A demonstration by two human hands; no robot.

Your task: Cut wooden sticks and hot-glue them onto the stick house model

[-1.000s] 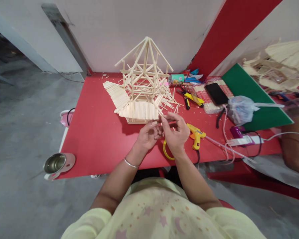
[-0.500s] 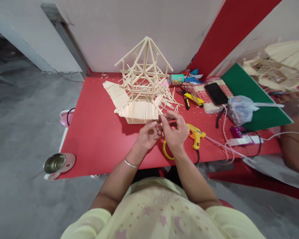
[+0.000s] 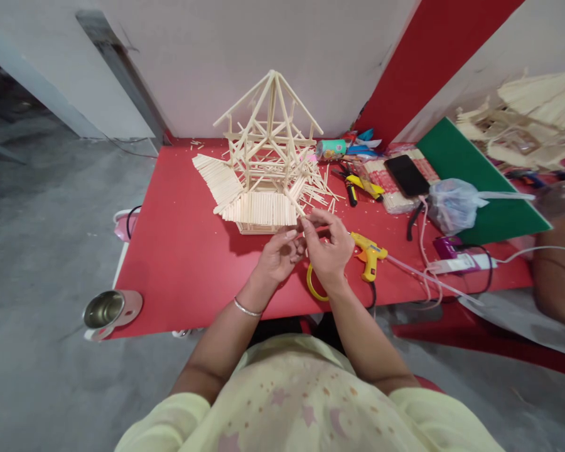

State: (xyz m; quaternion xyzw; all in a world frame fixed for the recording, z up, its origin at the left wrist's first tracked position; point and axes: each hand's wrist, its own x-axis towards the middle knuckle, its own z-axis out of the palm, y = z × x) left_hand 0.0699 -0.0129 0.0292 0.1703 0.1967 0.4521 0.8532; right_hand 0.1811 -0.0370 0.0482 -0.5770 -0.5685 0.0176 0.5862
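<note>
A model house of thin wooden sticks (image 3: 269,210) stands on the red table, its upper frame bare and two lower roof panels covered with sticks laid side by side. At its front right corner, my right hand (image 3: 330,246) is closed, thumb and forefinger pinched by the end of a slanting roof stick. What lies in that pinch is too small to make out. My left hand (image 3: 277,254) is just left of it, palm turned up and fingers curled in toward the right fingertips. Anything in its fingers is hidden. Both hands are in front of the roof edge.
A yellow glue gun (image 3: 370,256) and yellow tape ring (image 3: 314,285) lie near my right hand. Loose sticks (image 3: 322,188), pliers, a cutter (image 3: 365,186), a phone (image 3: 407,176) and a green board (image 3: 494,207) are farther right. A metal mug (image 3: 113,311) stands at the left corner. Another person's arm (image 3: 558,270) shows at right.
The whole view has shifted very slightly. Both hands keep nearly the same pose at the model's front right corner, and the model stands as before.
</note>
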